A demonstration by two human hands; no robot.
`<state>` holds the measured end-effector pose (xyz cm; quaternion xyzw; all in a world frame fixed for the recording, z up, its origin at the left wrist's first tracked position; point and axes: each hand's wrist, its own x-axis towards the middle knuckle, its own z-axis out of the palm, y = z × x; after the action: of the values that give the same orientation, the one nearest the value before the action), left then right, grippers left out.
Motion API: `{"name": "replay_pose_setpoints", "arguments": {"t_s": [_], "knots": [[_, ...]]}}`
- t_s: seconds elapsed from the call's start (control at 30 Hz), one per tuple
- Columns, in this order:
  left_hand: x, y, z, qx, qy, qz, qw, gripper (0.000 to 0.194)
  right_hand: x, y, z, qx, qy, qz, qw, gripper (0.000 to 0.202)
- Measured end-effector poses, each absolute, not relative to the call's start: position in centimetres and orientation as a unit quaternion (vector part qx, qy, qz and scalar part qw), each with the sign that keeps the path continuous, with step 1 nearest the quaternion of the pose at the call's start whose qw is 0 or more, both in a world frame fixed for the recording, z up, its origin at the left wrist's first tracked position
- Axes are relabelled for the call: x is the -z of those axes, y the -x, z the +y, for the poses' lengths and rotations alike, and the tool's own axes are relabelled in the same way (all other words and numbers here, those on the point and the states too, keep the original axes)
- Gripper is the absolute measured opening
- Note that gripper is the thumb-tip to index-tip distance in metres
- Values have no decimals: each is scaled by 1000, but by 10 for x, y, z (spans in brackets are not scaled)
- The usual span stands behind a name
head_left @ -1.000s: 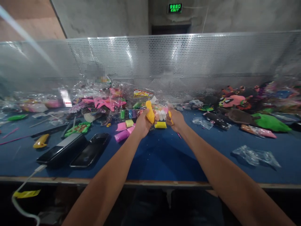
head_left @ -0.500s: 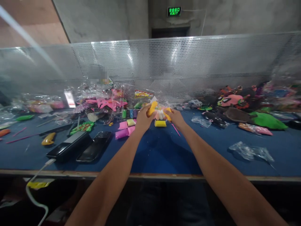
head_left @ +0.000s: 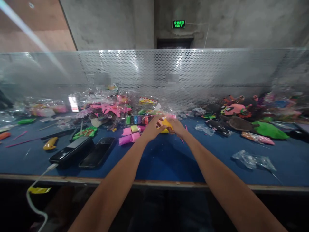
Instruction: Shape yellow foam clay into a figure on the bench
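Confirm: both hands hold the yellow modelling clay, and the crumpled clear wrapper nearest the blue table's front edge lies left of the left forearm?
Wrong side: in the head view that crumpled clear wrapper lies right of the right forearm. The left hand and right hand do hold the yellow modelling clay.

Yellow piece (head_left: 166, 122) partly behind fingers (head_left: 172, 129)

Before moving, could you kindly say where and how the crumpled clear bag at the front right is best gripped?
I would free the right hand from the yellow lump, approach the clear bag from the left over blue tabletop, and pinch its raised folds from above. It looks thin and crumpled, so folds should grip better than flat edges.
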<state>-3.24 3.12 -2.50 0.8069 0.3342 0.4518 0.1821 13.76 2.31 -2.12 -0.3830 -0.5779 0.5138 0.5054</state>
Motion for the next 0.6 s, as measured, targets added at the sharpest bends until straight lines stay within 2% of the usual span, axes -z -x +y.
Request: {"name": "replay_pose_setpoints", "arguments": {"t_s": [0.23,0.4,0.6], "knots": [[17,33,29,-476,-773,339,246,26,18,-132,19,-450,416,-616,495,55],[15,35,26,-428,-795,376,211,10,21,-123,19,-411,445,-625,493,56],[20,32,18,-421,-807,370,187,15,22,-119,20,-398,455,-573,554,48]]}}
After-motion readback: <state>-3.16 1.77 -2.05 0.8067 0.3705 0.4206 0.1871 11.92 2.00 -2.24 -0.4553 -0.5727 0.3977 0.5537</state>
